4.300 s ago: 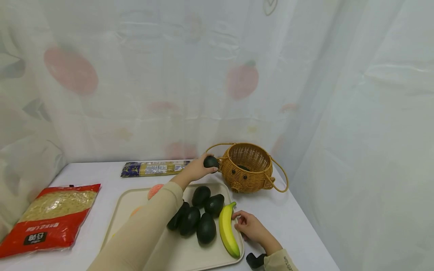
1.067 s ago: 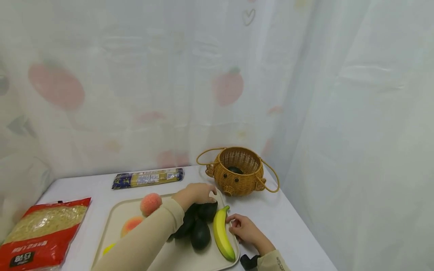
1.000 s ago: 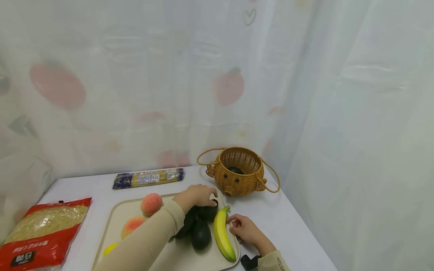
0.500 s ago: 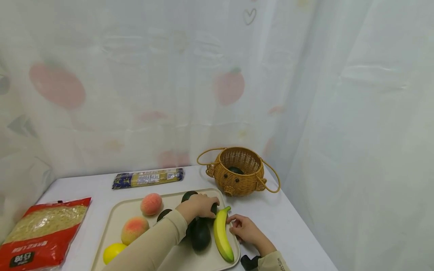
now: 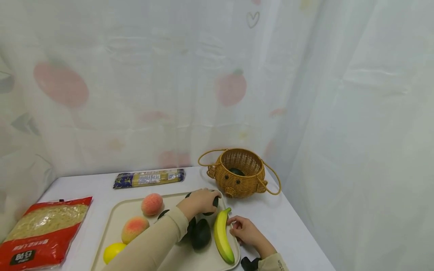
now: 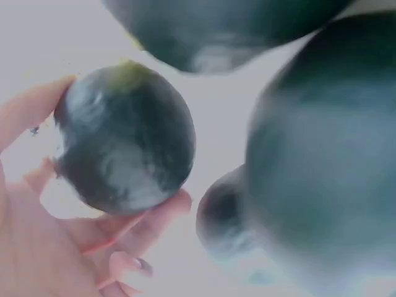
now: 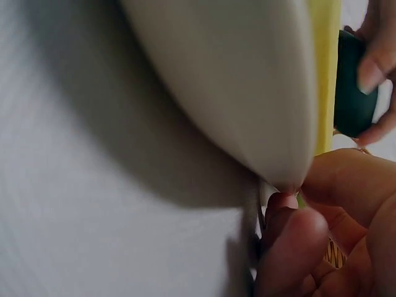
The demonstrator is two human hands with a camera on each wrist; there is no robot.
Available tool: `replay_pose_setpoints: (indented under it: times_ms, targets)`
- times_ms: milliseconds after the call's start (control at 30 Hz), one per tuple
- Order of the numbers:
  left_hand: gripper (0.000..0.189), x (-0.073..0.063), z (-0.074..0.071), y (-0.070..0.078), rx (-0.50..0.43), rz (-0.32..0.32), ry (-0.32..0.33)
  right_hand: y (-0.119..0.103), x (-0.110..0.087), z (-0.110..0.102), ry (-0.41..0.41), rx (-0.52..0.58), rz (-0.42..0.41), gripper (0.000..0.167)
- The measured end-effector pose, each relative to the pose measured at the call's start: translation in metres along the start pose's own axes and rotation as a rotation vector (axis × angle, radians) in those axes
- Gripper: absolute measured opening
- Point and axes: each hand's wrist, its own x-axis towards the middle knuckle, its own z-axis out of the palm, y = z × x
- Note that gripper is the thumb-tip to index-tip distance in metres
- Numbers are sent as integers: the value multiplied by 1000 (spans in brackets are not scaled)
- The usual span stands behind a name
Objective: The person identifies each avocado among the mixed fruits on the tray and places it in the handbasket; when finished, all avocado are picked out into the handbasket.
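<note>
My left hand [image 5: 202, 201] grips a dark green avocado [image 6: 127, 142] over the back right part of the beige tray [image 5: 116, 214]. In the left wrist view the fingers curl round its side, and other avocados sit close by. Several more avocados [image 5: 200, 234] lie in the tray, partly covered by my left hand and sleeve. A yellow banana [image 5: 222, 237] lies along the tray's right side. Beside it, my right hand [image 5: 249, 233] holds the tray's right rim; in the right wrist view the fingers [image 7: 346, 182] pinch the tray edge.
A wicker basket [image 5: 237, 184] with raised handles stands behind the tray, a dark avocado [image 5: 236, 171] inside. Two peaches [image 5: 152, 204] and a lemon [image 5: 113, 252] lie at the tray's left. A noodle pack [image 5: 149, 178] and a red bag [image 5: 44, 233] lie on the table.
Earlier my left hand held an avocado beside the basket, then came back to the tray. It has since taken hold of another avocado and shifted it slightly up and right. My right hand stays at the rim.
</note>
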Motion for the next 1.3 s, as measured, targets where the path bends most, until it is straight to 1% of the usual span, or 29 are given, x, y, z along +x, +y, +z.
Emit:
replay_pose_setpoints:
  times_ms: [100,200,300,400,500,633,767,933,1033,1133,1233,1300]
  targets:
    - [44,4,-11,1,-8,-4,77,-1,0,0,0,8,-6,21]
    - [48,9,-24,3,-19,-17,132,-2,-1,0,0,15,-3,21]
    - [52,12,-40,9,-41,-28,183,-3,-3,0,3,20,-1,21]
    - [55,17,-54,18,-49,-45,221,-2,-3,0,-2,22,2,22]
    - [55,22,-65,28,-47,-61,241,-1,-4,0,-10,18,-4,22]
    - [58,31,-76,45,1,-54,266,0,-3,0,-13,7,-17,23]
    - [61,47,-86,59,52,-32,311,0,-1,-1,-7,-28,-16,22]
    - [64,67,-90,67,140,-11,388,-1,1,-2,-8,-45,-27,23]
    - [64,76,-89,68,167,-9,419,-1,0,-2,-7,-38,-27,24]
    - [64,84,-89,69,170,-10,436,-1,-1,-3,-6,-45,-29,23]
    - [63,91,-85,68,194,4,451,1,-1,-3,-5,-51,-41,23]
    - [63,95,-82,68,211,20,447,2,-2,-3,-7,-53,-44,23]
